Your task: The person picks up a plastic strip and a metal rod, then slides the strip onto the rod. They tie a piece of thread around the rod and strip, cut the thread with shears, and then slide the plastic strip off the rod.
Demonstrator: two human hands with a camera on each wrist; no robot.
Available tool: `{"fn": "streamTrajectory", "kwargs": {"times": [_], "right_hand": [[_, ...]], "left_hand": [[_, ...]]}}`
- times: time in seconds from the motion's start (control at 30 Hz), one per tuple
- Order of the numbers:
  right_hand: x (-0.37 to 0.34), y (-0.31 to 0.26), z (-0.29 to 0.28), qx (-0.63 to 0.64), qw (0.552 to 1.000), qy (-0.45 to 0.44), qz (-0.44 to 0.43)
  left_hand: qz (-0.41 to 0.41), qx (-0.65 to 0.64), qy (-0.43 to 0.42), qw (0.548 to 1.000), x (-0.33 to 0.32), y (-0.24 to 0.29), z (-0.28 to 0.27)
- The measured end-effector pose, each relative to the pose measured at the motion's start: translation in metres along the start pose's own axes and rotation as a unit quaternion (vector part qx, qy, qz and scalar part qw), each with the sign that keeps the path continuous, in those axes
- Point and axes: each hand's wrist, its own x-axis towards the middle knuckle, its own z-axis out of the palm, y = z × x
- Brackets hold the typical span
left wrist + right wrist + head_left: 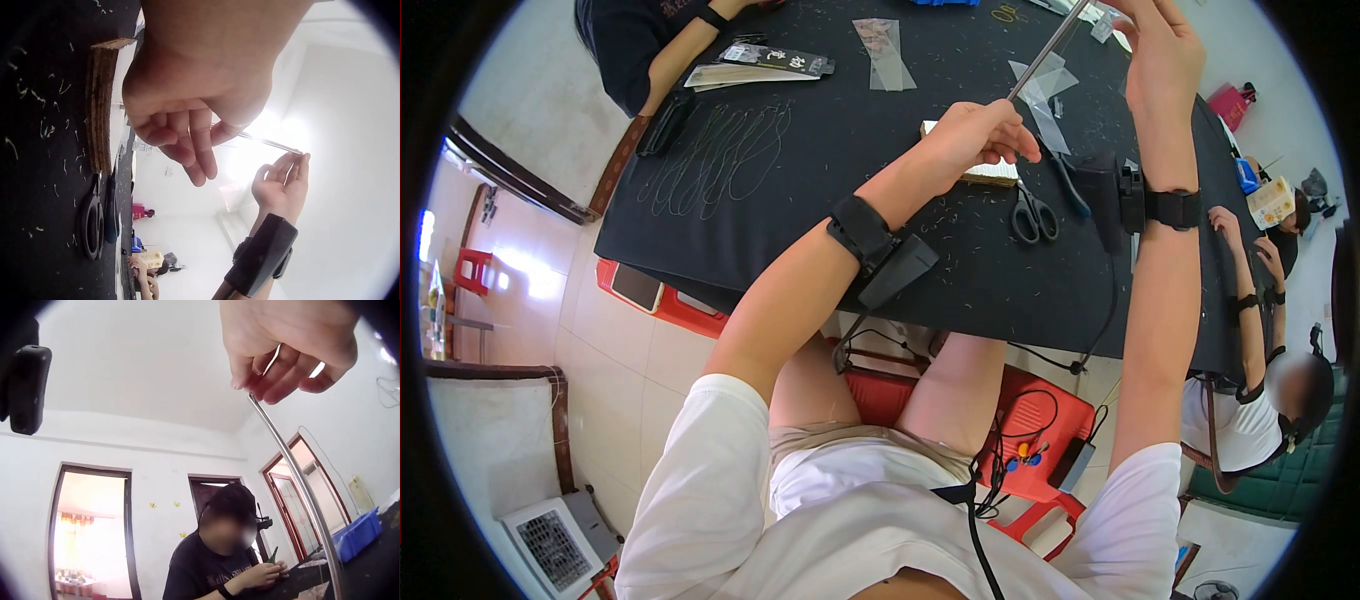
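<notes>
Up at the frame's upper right — right hand point(1166, 58) pinching the tip of the slim metal rod point(1048, 50), left hand point(983, 137) gripping its lower end, remaining fingers loosely curled.

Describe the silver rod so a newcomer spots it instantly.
Find the black table. Above it, the silver rod slants between the person's left hand and right hand. Unlike the dark-handled scissors on the table, it's long, straight, shiny and held midair.

The rod point(300, 472) looks like smooth, glossy metal, the tabletop point(730, 235) matt cloth, the sleeve point(890, 72) shiny plastic.
</notes>
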Motion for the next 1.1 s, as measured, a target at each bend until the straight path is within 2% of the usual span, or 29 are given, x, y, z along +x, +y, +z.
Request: {"fn": "streamTrajectory", "kwargs": {"times": [0.3,0.6,0.67,0.8,1.1], "right_hand": [[-0.0040,0.0006,0.0018,0.002,1.000,0.023,0.017],[0.0003,0.0018,0.0028,0.003,0.998,0.047,-0.031],[0.0000,0.0031,-0.0004,-0.037,0.999,0.031,0.010],[-0.0023,0.0030,0.0004,-0.049,0.998,0.031,0.031],[-0.0061,-0.0027,-0.0015,-0.007,1.000,0.025,-0.011]], "left_hand": [[0.000,0.007,0.002,1.000,-0.0003,0.0006,0.0003],[0.001,0.014,0.004,1.000,-0.0003,0.0009,0.0009],[-0.003,0.013,0.007,1.000,-0.0002,0.0006,0.0011],[-0.002,0.010,0.005,1.000,0.0004,0.0002,-0.0001],[0.000,0.010,-0.003,1.000,0.0006,-0.0007,-0.0007]]}}
